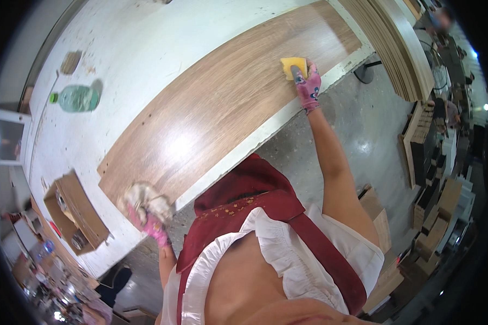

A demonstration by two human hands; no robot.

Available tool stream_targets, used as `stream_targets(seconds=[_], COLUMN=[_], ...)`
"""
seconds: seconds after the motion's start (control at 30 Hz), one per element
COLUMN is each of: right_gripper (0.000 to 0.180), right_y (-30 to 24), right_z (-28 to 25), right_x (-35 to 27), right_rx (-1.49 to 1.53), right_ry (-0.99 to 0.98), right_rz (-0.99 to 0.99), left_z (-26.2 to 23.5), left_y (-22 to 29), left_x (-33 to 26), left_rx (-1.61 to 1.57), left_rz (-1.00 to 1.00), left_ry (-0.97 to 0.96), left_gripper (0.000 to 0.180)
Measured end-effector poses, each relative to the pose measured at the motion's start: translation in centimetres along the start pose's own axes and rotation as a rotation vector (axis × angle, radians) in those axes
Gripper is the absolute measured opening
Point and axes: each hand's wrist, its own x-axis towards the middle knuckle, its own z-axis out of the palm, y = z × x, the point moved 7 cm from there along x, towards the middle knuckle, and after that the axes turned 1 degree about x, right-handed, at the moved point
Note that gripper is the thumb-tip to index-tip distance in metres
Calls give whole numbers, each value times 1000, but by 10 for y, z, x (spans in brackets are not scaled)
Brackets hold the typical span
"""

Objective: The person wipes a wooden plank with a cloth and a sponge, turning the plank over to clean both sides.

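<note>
A long wood-grain panel (222, 97) lies flat across the white worktable (146, 40). Toward its far right end, my right hand (308, 85), in a pink patterned glove, grips a yellow sponge or folded cloth (294, 67) against the surface. At the near left end, my left hand (149, 223), also in a pink glove, is closed on a crumpled whitish rag (147, 199). That rag rests over the panel's corner and is slightly blurred. Small dark holes show along the panel's left edge.
A clear bottle with a green cap (77, 98) lies on the table's left side, near a small brown block (70, 63). An open cardboard box (76, 214) holding rolls sits at the near left corner. Stacked boards (387, 46) stand beyond the panel's right end.
</note>
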Motion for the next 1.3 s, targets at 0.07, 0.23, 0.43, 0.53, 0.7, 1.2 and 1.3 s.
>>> stream_targets(seconds=[0.07,0.23,0.43,0.53,0.7,1.2,1.3], right_gripper=[38,47,56,61,60,71,66], right_y=[7,18,17,12,-1,15,10], right_z=[-11,-21,-19,-22,-23,-14,-20], right_x=[15,15,11,14,16,5,10], right_rx=[94,104,158,123,106,117,192], right_ry=[22,76,35,36,-8,-211,-264], right_rz=[94,-13,-18,-106,-95,-130,-48], left_z=[-57,-23,70,159,317,884,923], left_y=[-65,-13,85,120,193,389,379], left_x=[-1,19,75,105,99,12,-68], left_rx=[-384,-489,482,414,339,376,387], left_rz=[-212,-360,264,279,433,1512,1523], left_ry=[120,191,-193,-318,-606,-944,-1225], left_gripper=[50,54,56,55,57,54,52])
